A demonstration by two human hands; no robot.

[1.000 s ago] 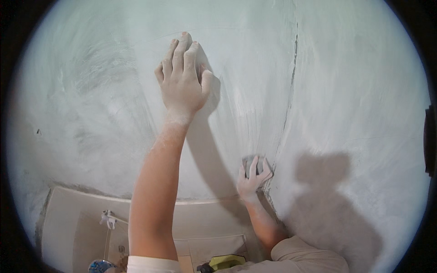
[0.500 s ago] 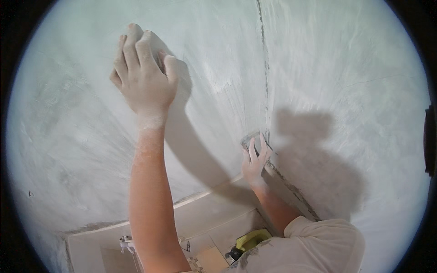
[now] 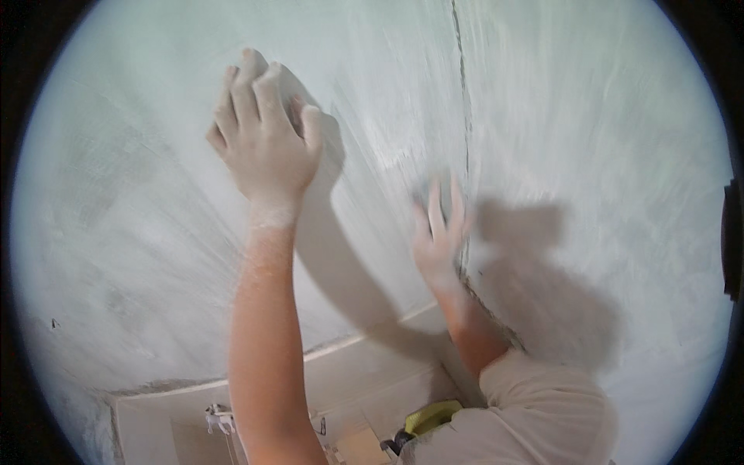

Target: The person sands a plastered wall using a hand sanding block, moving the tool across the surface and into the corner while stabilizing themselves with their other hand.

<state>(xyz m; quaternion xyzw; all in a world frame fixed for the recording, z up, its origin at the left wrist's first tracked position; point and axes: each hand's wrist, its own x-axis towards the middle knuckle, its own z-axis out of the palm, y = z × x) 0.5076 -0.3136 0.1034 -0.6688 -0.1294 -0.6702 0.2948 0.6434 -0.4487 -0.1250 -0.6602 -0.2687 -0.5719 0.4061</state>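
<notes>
My left hand [image 3: 271, 147], coated in pale dust, rests against the plastered surface [image 3: 372, 101] with its fingers apart and slightly bent. Nothing shows in its grip. Lower and to the right, my right hand [image 3: 439, 240] is blurred by motion. Its fingers press a flat grey sanding block [image 3: 422, 190] against the same surface, just left of a dark cracked corner line [image 3: 463, 85]. Most of the block is hidden by the fingers and smeared.
A second plastered face [image 3: 620, 155] lies right of the corner line, with my shadow across it. Below, a ledge edge [image 3: 372, 332] runs behind my left forearm. A pipe fitting [image 3: 219, 417] is at the lower left, and a yellow-green object [image 3: 432, 417] sits near my right sleeve.
My right hand has moved up along the corner line with the sanding block. The left hand appears slightly further right and lower, as the whole view has shifted too.
</notes>
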